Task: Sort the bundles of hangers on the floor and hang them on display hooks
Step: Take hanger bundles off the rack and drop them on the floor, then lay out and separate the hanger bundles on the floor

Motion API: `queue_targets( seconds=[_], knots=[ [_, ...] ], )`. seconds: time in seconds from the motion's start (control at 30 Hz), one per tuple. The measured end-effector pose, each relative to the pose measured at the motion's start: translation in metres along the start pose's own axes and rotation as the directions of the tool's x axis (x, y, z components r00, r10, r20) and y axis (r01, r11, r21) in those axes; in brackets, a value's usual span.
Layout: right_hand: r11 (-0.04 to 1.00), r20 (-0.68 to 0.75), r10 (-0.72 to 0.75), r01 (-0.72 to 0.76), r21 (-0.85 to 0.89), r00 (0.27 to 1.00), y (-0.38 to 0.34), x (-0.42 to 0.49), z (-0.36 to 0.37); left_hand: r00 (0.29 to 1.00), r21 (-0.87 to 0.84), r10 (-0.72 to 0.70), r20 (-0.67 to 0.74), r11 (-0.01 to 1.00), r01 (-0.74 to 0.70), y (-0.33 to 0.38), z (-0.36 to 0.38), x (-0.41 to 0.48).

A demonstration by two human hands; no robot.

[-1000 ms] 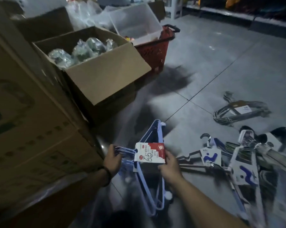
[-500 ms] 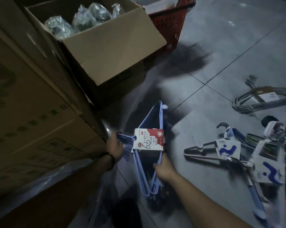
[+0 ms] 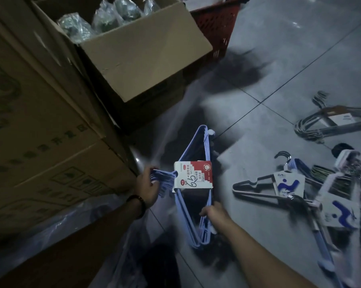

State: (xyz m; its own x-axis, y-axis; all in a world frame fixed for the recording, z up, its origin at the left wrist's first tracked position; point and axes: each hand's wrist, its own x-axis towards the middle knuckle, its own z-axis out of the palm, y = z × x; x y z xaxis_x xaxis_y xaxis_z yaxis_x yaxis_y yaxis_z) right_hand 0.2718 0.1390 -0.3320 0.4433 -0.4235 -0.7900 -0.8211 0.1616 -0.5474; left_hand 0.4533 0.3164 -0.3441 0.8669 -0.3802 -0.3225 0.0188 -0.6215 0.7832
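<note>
Holds a bundle of pale blue plastic hangers [image 3: 184,217] in both hands, low over the grey tiled floor [image 3: 289,59] and just beside the large brown cardboard carton [image 3: 40,132]. Bundle turned sideways: hooks to the left, one shoulder tip pointing away, the other pointing back toward the person. Cannot tell whether the near tip touches the floor.

Left hand [image 3: 147,188]: fingers curled round the bunched blue hooks [image 3: 163,179] at the left end of the bundle. Dark bracelet [image 3: 137,201] on that wrist.

Right hand [image 3: 214,213]: fingers closed round the straight bars on the right side of the bundle, below the card.

Red and white paper card [image 3: 193,176]: wrapped round the neck of the bundle, between the two hands, with handwritten figures on the white part.

To the right, flat on the floor and well apart from the held bundle:
- bundle of grey metal hangers [image 3: 331,123] with a pale card, farthest away;
- overlapping hanger bundles with white cards bearing a blue mark [image 3: 287,183], nearer.

Above the held bundle: open brown cardboard box [image 3: 144,59] containing dark goods in clear plastic bags [image 3: 105,19]. Red perforated plastic basket [image 3: 215,23] just behind the box.
</note>
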Motion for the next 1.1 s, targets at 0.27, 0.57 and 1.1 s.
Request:
queue_targets(
  seconds=[0.27,0.57,1.1],
  knots=[
    [0.995,0.101,-0.088,0.092,-0.027,0.991,-0.011,0.014,0.035,0.993,-0.023,-0.033,-0.114,0.999,0.03,0.013,-0.018,0.013],
    [0.922,0.331,-0.219,0.305,-0.237,0.918,-0.041,-0.088,-0.038,0.998,0.683,-0.058,-0.02,0.728,0.056,0.128,-0.032,-0.033],
    [0.638,-0.121,-0.087,-0.038,-0.769,0.989,0.008,-0.086,-0.309,0.716,0.681,-0.075,0.694,0.392,-0.619,0.281,0.213,-0.059]
  ],
)
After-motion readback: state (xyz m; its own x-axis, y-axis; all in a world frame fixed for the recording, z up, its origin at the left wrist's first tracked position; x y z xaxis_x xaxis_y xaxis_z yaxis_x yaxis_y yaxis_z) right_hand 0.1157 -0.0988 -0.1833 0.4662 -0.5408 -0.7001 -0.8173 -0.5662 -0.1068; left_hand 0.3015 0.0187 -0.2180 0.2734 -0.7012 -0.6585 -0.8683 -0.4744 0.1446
